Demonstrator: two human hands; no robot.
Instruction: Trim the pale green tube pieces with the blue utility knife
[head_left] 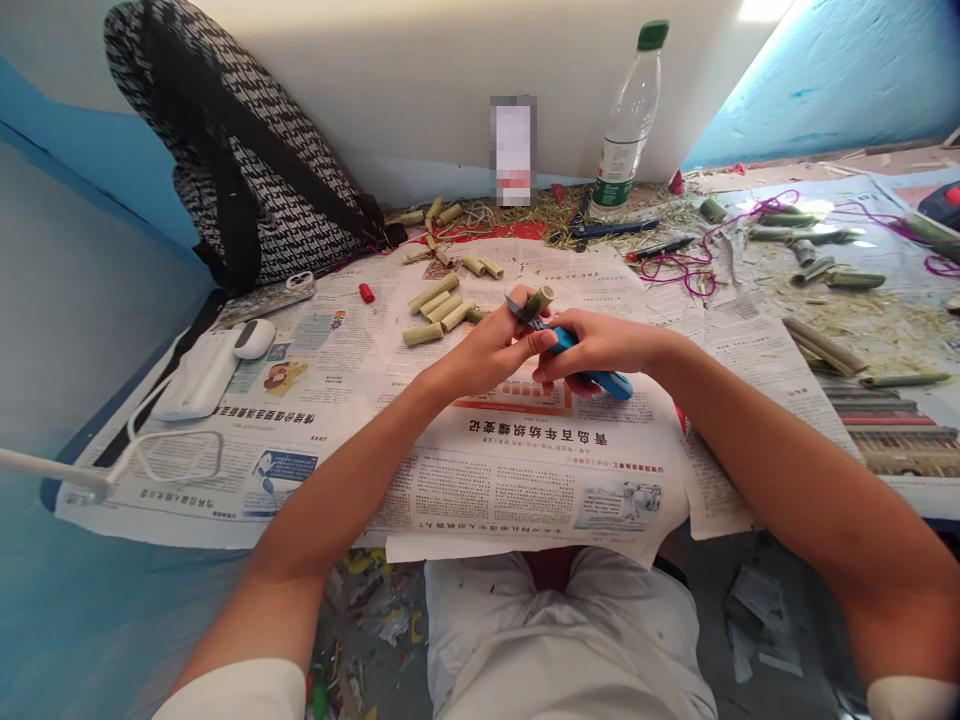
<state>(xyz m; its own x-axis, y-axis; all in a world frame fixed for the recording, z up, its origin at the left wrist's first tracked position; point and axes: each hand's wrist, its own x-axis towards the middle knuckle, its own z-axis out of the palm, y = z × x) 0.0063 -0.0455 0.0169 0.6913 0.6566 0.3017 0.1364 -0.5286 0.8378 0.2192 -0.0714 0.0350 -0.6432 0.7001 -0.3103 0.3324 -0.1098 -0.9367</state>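
Note:
My left hand (491,350) grips a short green bamboo piece (538,301), held upright between the fingers. My right hand (600,350) holds a blue-handled utility knife (609,381), its blade laid against the side of the bamboo piece. Both hands meet above a newspaper sheet (480,460) spread over the table. A small heap of cut bamboo pieces (439,312) lies just left of my left hand.
A black-and-white patterned bag (247,170) leans on the wall at back left. A plastic bottle (626,130) stands at the back. White devices and a cable (202,375) lie left. Longer bamboo sticks (825,345), shavings and purple string (705,255) cover the right side.

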